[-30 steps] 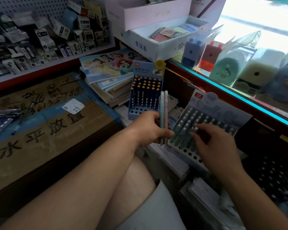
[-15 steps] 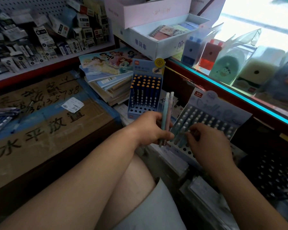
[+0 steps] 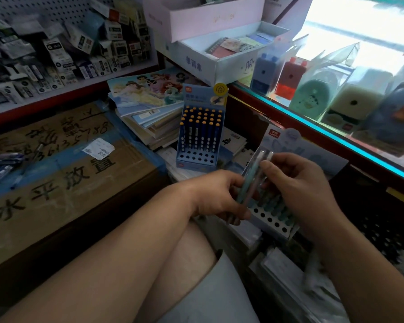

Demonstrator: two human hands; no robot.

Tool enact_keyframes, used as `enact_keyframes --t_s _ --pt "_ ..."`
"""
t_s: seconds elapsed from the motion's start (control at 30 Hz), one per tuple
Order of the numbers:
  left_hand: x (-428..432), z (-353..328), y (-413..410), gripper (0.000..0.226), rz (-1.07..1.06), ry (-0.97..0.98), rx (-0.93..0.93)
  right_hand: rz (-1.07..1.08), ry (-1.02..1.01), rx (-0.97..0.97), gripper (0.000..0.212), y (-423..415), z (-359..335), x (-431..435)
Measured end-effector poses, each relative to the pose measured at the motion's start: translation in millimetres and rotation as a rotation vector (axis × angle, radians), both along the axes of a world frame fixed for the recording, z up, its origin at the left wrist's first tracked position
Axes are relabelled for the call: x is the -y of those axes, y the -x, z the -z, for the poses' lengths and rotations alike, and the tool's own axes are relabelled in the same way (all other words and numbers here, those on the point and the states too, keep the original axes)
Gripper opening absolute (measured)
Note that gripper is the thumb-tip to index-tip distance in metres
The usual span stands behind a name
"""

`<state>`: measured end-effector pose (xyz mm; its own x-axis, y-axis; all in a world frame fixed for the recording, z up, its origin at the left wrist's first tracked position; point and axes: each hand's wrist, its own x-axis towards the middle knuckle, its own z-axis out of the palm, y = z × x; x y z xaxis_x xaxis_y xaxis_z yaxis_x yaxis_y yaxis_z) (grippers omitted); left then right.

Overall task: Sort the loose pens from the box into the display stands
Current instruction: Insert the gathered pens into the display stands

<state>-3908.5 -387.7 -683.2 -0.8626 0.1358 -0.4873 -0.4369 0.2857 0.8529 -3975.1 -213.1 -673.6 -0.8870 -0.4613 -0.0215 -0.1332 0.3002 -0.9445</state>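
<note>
My left hand (image 3: 217,194) grips a few pastel pens (image 3: 250,183), one teal and one pink, held upright with white caps on top. My right hand (image 3: 299,183) has come over to them, and its thumb and fingers pinch the upper part of the pens. Behind both hands leans a pale blue display stand (image 3: 275,220) with rows of round holes, its front rows open and several teal pens standing in it, partly hidden by my hands. Further back stands a blue display stand (image 3: 200,134) filled with dark blue pens with orange tips.
A taped cardboard box (image 3: 63,173) with black writing lies at left, loose blue pens (image 3: 2,159) on its far left end. Stacked notebooks (image 3: 149,113) sit behind the blue stand. A glass counter edge (image 3: 324,131) with pencil sharpeners runs at right. My knee (image 3: 196,264) is below.
My right hand left the pens in the pale stand and moved up and left onto the pens in my left hand. My left hand shifted right, toward the stand.
</note>
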Motion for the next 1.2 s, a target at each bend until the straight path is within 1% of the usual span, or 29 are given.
enact_keyframes --t_s 0.07,0.17,0.3,0.4,0.43,0.53,0.63,0.83,1.0,1.2 --pt "-1 0 0 0.044 -0.017 -0.013 -0.004 0.029 0.028 -0.002 0.007 0 1 -2" --pt "0 1 0 0.047 -0.120 -0.022 -0.037 0.121 0.116 -0.019 0.003 0 3 -10" --pt "2 3 2 0.048 -0.197 0.051 -0.091 0.209 0.145 -0.066 0.002 -2 12 -19" --pt "1 4 4 0.041 -0.237 0.118 -0.121 0.283 0.146 -0.076 0.002 -1 17 -26" --pt "2 5 4 0.040 -0.256 0.134 -0.133 0.286 0.106 -0.120 0.004 -1 18 -29" --pt "6 7 5 0.038 -0.329 0.139 -0.156 0.206 -0.130 -0.283 0.018 -5 21 -34" --pt "7 6 6 0.037 -0.366 0.145 -0.187 0.162 -0.254 -0.354 0.016 -7 27 -35" --pt "6 8 7 0.031 -0.366 0.172 -0.208 0.110 -0.370 -0.433 0.009 -6 34 -29" --pt "6 7 7 0.028 -0.372 0.166 -0.218 0.092 -0.488 -0.484 0.009 -4 37 -24" --pt "4 6 6 0.025 -0.331 0.164 -0.213 0.061 -0.496 -0.488 0.010 -4 33 -21"
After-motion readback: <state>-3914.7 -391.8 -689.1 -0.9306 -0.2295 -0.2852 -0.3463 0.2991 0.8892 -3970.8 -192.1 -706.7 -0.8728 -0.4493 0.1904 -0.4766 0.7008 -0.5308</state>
